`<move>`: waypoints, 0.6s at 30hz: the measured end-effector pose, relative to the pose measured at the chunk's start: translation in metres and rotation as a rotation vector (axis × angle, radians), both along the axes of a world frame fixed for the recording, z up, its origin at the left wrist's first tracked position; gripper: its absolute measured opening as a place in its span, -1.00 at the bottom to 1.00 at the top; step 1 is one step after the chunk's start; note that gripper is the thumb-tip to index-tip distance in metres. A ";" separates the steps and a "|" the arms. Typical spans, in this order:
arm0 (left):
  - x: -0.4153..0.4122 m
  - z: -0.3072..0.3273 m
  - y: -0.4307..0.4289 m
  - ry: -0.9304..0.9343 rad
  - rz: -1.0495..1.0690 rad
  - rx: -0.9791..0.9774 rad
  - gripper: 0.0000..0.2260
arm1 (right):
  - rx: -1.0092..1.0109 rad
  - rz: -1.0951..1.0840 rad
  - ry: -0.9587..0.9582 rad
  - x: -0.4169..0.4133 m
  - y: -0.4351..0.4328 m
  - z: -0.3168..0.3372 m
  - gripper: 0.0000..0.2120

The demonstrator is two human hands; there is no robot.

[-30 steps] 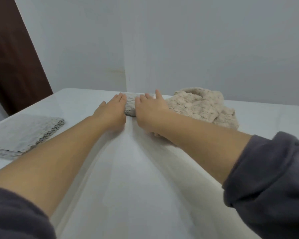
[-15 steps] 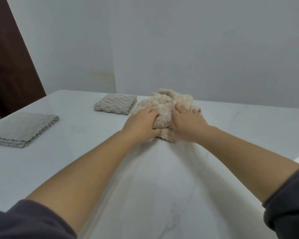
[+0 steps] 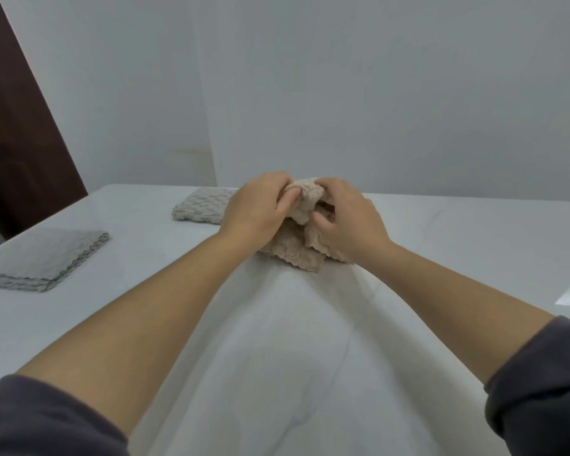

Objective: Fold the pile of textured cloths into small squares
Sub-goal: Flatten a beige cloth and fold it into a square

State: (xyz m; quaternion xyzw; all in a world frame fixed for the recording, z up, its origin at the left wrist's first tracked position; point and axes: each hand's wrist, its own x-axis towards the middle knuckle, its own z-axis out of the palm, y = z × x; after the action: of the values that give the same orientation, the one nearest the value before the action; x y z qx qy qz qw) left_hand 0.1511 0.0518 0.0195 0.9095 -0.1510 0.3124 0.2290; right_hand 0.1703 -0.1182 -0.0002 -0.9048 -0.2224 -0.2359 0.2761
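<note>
Two hands, both mine, meet at the top of the beige cloth (image 3: 297,256), which sits crumpled on the white surface (image 3: 277,357) a little past the middle, towards the far edge. My left hand (image 3: 254,209) has its fingers curled over and pinches a raised fold at the top of the bundle. My right hand (image 3: 349,222) does the same from the other side, its fingers bent into the fabric and its thumb pressed against a lower layer. The two hands are close together, with only a bump of cloth between them. The lower part of the cloth hangs down to the surface, and its wavy edge lies between my wrists. How many layers are bunched up there I cannot tell.

Just left of my left hand, partly hidden behind it, lies a small grey square (image 3: 201,205) of knobbly fabric, folded and flat. Well apart from it, near the left edge of the surface, lies a flat grey cloth (image 3: 43,258), folded in several layers with a scalloped edge.

My forearms are bare, with dark grey sleeves (image 3: 40,419) pushed up. Behind the surface stands a plain pale wall (image 3: 375,93), and a dark brown panel (image 3: 14,126) at the far left.
</note>
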 end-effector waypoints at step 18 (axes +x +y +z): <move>-0.125 0.100 -0.027 0.237 -0.042 0.072 -0.61 | 0.133 0.031 0.015 -0.138 -0.048 0.086 -0.69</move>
State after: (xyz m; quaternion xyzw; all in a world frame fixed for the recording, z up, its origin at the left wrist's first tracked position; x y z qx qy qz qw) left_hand 0.0260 0.0250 0.1196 0.9443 -0.1529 0.1922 0.2188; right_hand 0.0325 -0.1664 0.0858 -0.8826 -0.2184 -0.2392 0.3408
